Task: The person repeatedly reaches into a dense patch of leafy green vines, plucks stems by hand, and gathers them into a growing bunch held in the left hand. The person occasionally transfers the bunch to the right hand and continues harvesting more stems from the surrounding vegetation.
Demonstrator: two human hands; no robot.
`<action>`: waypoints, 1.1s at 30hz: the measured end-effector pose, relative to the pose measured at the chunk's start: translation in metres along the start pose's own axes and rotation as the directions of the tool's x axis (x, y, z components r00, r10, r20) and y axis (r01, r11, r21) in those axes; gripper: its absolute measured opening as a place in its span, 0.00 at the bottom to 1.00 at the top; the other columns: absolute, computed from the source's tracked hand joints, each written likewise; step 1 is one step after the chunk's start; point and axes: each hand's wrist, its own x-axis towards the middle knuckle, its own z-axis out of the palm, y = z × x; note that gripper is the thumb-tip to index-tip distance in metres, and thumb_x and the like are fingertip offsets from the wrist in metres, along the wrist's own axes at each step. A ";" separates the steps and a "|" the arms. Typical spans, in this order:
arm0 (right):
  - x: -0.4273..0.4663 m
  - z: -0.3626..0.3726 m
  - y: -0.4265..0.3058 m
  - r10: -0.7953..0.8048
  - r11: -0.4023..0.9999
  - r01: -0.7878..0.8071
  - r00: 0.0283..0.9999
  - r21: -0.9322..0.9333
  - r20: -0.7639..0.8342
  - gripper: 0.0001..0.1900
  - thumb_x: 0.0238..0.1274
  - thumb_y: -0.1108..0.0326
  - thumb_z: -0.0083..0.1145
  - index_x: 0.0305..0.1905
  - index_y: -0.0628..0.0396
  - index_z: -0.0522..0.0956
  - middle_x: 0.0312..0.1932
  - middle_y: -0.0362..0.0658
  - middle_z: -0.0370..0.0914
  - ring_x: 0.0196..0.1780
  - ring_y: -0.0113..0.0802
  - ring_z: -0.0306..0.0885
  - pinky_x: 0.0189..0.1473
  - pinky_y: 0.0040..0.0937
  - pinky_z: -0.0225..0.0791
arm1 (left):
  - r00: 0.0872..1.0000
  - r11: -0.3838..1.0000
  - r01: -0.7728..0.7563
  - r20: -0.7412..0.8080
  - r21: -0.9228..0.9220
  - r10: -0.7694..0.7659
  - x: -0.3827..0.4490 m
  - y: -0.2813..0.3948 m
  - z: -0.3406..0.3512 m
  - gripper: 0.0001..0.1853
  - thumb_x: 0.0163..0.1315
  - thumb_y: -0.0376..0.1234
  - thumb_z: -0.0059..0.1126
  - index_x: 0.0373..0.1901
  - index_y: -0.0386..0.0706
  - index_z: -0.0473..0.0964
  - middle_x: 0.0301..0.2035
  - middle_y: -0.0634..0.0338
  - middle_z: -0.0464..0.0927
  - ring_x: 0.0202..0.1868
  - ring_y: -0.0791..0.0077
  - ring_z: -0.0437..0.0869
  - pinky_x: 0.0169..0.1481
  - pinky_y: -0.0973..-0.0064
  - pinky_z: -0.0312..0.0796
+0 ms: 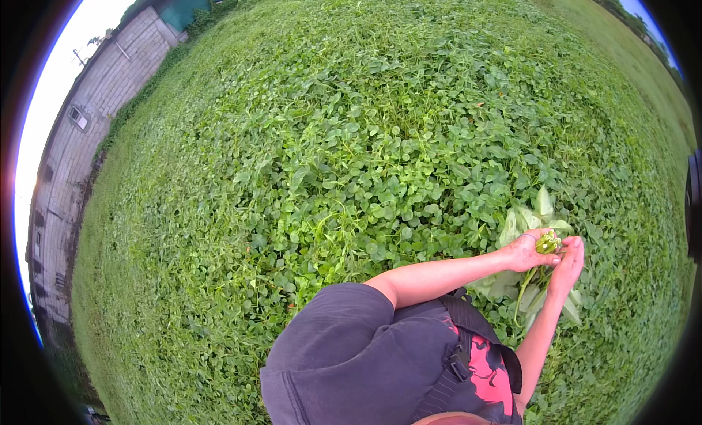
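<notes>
My left hand [525,253] is closed around a bundle of leafy green stems [548,242], whose pale ends face up towards me. Large leaves with pale undersides [510,227] spread out beyond and below the fist, and one long stalk [525,296] hangs down in a curve. Close against the right side of the bundle is my right hand [568,265], its fingers bent near the stem ends. Whether it pinches a stem cannot be made out. Both hands are out to the right, in front of my dark shirt and a black strap with a buckle [459,364].
Dense low creeping plants [351,167] cover the ground all around. A weathered concrete-block wall [104,90] with small openings runs along the left, with a green sheet panel [189,8] at its far end. Shorter grass [620,47] and a tree line lie at upper right.
</notes>
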 end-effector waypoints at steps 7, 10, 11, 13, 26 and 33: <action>-0.028 -0.008 0.034 0.236 0.953 -0.180 0.945 0.243 -0.225 0.30 0.82 0.39 0.38 0.45 0.58 0.76 0.41 0.40 0.73 0.43 0.28 0.69 0.47 0.28 0.65 | 0.981 0.968 0.161 -0.142 0.194 -0.134 -0.010 -0.009 0.032 0.30 0.56 0.35 0.80 0.57 0.38 0.73 0.46 0.60 0.83 0.48 0.76 0.83 0.59 0.71 0.76; -0.041 -0.011 0.058 0.340 0.893 -0.282 0.933 0.351 -0.116 0.29 0.83 0.41 0.38 0.51 0.59 0.76 0.48 0.43 0.75 0.51 0.31 0.72 0.56 0.31 0.66 | 0.981 0.945 0.115 -0.184 0.306 -0.060 -0.018 -0.063 0.025 0.29 0.57 0.34 0.79 0.57 0.38 0.72 0.47 0.60 0.83 0.50 0.74 0.83 0.59 0.72 0.76; -0.043 -0.019 0.067 0.327 0.878 -0.256 0.938 0.405 -0.117 0.28 0.83 0.41 0.38 0.54 0.59 0.75 0.50 0.43 0.75 0.54 0.32 0.72 0.58 0.33 0.67 | 0.983 0.944 0.096 -0.180 0.315 -0.040 -0.016 -0.082 0.032 0.29 0.57 0.33 0.79 0.57 0.38 0.72 0.47 0.60 0.82 0.50 0.74 0.83 0.59 0.73 0.77; -0.051 -0.033 0.058 0.274 0.911 -0.223 0.956 0.348 -0.103 0.28 0.83 0.41 0.37 0.58 0.57 0.74 0.56 0.44 0.72 0.60 0.34 0.69 0.65 0.36 0.63 | 0.984 0.923 0.028 -0.173 0.383 0.041 -0.019 -0.082 0.052 0.26 0.59 0.30 0.77 0.56 0.40 0.73 0.46 0.59 0.82 0.50 0.73 0.83 0.59 0.72 0.77; -0.125 -0.132 0.087 0.485 0.655 -0.373 0.874 0.657 0.012 0.44 0.78 0.31 0.30 0.83 0.53 0.45 0.78 0.56 0.58 0.79 0.44 0.55 0.79 0.44 0.48 | 0.873 0.843 0.463 0.024 0.275 -0.488 -0.044 -0.130 0.136 0.21 0.59 0.34 0.76 0.51 0.38 0.80 0.44 0.59 0.86 0.46 0.77 0.85 0.56 0.73 0.77; -0.145 -0.206 0.144 0.658 0.605 -0.414 0.740 0.681 -0.135 0.33 0.85 0.49 0.36 0.82 0.56 0.50 0.51 0.56 0.85 0.62 0.45 0.80 0.71 0.44 0.61 | 0.848 0.848 0.528 -0.083 0.044 -0.523 -0.067 -0.147 0.157 0.17 0.62 0.30 0.74 0.50 0.37 0.79 0.39 0.65 0.85 0.41 0.82 0.84 0.49 0.79 0.78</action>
